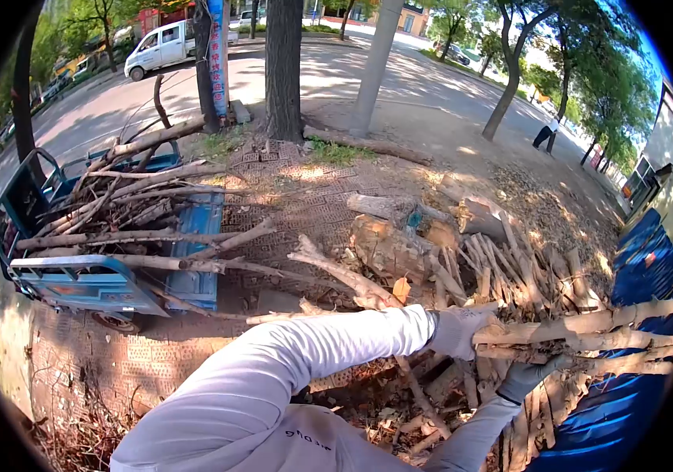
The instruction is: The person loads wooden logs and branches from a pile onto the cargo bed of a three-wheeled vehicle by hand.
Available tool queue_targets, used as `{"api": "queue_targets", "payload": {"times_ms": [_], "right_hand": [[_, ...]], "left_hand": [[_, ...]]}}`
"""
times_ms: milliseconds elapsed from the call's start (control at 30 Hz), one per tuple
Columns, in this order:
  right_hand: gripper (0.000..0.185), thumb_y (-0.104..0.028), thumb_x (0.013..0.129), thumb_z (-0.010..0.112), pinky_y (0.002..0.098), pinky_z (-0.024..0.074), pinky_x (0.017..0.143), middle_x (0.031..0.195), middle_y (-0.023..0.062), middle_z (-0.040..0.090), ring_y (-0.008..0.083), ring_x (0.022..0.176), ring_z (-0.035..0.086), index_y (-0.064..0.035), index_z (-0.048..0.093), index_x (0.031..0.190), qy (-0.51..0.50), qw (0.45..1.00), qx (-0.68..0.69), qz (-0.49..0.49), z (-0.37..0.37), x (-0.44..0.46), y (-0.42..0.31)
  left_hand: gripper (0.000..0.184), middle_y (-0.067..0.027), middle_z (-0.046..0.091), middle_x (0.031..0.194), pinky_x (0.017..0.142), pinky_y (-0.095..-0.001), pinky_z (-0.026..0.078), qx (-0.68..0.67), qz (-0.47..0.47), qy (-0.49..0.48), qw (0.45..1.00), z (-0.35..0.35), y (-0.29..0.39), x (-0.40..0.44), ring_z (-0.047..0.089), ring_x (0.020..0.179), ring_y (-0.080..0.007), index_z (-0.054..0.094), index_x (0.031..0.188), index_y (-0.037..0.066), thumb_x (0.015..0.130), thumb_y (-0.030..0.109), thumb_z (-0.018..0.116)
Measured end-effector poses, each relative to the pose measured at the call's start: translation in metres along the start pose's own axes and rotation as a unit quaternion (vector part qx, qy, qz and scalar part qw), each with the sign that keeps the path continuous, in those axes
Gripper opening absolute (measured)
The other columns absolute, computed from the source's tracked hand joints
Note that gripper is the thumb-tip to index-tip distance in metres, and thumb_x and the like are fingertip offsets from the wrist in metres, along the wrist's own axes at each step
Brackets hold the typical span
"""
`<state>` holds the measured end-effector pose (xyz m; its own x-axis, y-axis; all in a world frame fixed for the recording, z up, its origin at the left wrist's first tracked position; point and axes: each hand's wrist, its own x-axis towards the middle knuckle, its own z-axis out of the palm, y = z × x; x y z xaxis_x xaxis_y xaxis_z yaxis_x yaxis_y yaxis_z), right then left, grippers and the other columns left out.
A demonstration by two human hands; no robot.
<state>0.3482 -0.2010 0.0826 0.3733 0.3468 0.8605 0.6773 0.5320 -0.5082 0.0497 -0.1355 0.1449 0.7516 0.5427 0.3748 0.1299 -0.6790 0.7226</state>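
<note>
Both my hands wear grey gloves and are at the right, around a bundle of several cut branches [588,324] that points toward the blue sheeting. My left hand [460,332] is at the bundle's near end, its fingers wrapped round the branches. Lower down, my right hand [531,376] grips the same bundle from beneath, partly hidden by the wood. Below and behind the bundle, many cut sticks [509,271] lean in a pile. Thick logs [391,245] lie beyond my left forearm, with a forked branch [344,271] beside them.
A blue cart [88,283] loaded with long branches [128,197] stands at the left, some sticking out over its open end. Tree trunks [283,71] and a pole [376,67] rise ahead. Blue corrugated sheeting [627,417] borders the right. A person [545,134] is far off, near a tree.
</note>
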Motion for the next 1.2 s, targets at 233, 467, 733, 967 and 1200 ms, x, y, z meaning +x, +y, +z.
{"api": "queue_targets", "payload": {"times_ms": [233, 467, 733, 967, 1200], "right_hand": [[0.069, -0.019, 0.103, 0.063, 0.0439, 0.0337, 0.122, 0.158, 0.0139, 0.041, 0.0275, 0.138, 0.047, -0.0096, 0.027, 0.162, -0.141, 0.913, 0.340, 0.173, 0.017, 0.029, 0.038], [0.057, -0.044, 0.108, 0.046, 0.0437, 0.0436, 0.113, 0.143, 0.0131, 0.052, 0.0253, 0.131, 0.053, -0.0119, 0.040, 0.154, -0.266, 0.905, 0.216, 0.251, 0.132, 0.002, 0.008], [0.074, -0.053, 0.095, 0.068, 0.0457, 0.0454, 0.109, 0.140, 0.0123, 0.055, 0.0285, 0.126, 0.055, -0.0064, 0.046, 0.148, -0.458, 0.492, 0.580, 0.460, 0.317, -0.028, -0.079], [0.079, -0.050, 0.095, 0.067, 0.0511, 0.0474, 0.110, 0.142, 0.0224, 0.057, 0.0397, 0.128, 0.058, 0.0019, 0.042, 0.149, -0.527, 0.532, 0.538, 0.387, 0.469, -0.081, -0.235], [0.064, -0.035, 0.096, 0.069, 0.0472, 0.0531, 0.105, 0.136, 0.0141, 0.064, 0.0330, 0.119, 0.066, 0.0004, 0.049, 0.145, -0.585, 0.470, 0.560, 0.351, 0.637, -0.143, -0.385]], "left_hand": [[0.062, -0.0163, 0.064, 0.123, 0.101, -0.0429, 0.050, -0.002, -0.045, 0.139, 0.989, 0.049, -0.017, -0.033, 0.062, 0.116, -0.0369, 0.059, 0.132, 0.010, 0.074, 0.020, 0.078], [0.061, -0.0214, 0.059, 0.129, 0.106, -0.0470, 0.047, -0.032, -0.146, 0.245, 0.958, 0.040, -0.035, -0.112, 0.056, 0.124, -0.0422, 0.055, 0.134, 0.004, 0.080, 0.019, 0.078], [0.068, -0.0241, 0.055, 0.141, 0.114, -0.0459, 0.042, 0.039, -0.167, 0.426, 0.888, -0.029, -0.061, -0.222, 0.053, 0.132, -0.0424, 0.050, 0.142, 0.001, 0.083, 0.020, 0.079], [0.073, -0.0226, 0.050, 0.143, 0.116, -0.0454, 0.039, 0.075, -0.177, 0.526, 0.829, -0.103, -0.082, -0.331, 0.050, 0.134, -0.0419, 0.047, 0.145, 0.003, 0.080, 0.016, 0.079], [0.077, -0.0258, 0.045, 0.143, 0.112, -0.0474, 0.042, -0.032, -0.145, 0.656, 0.740, -0.212, -0.093, -0.439, 0.049, 0.132, -0.0451, 0.044, 0.144, 0.002, 0.077, 0.018, 0.078]]}}
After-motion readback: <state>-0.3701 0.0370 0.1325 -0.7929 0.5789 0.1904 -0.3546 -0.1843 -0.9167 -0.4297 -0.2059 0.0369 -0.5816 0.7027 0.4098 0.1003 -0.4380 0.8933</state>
